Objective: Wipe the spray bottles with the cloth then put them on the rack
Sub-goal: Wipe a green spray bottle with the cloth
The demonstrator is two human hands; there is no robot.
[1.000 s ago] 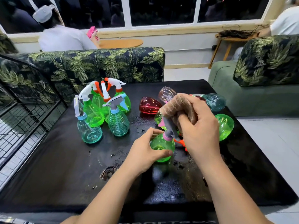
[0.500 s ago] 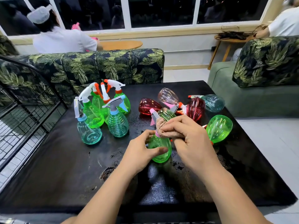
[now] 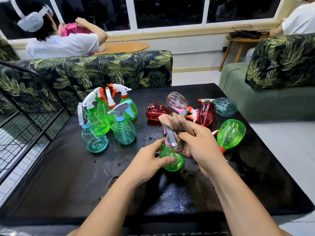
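On the green bottle (image 3: pixel 177 161), the cloth (image 3: pixel 175 123) covers the sprayer's top and the left hand (image 3: pixel 146 162) hides its near side. The wire rack (image 3: pixel 25 120) runs off the left edge.

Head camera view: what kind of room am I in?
Probably a lounge or living room: a dark leaf-patterned fabric sofa, a green upholstered couch, and a black-covered table by them.

bright indoor light | glare on black table (image 3: pixel 179 204) | wide-angle edge bending | sharp
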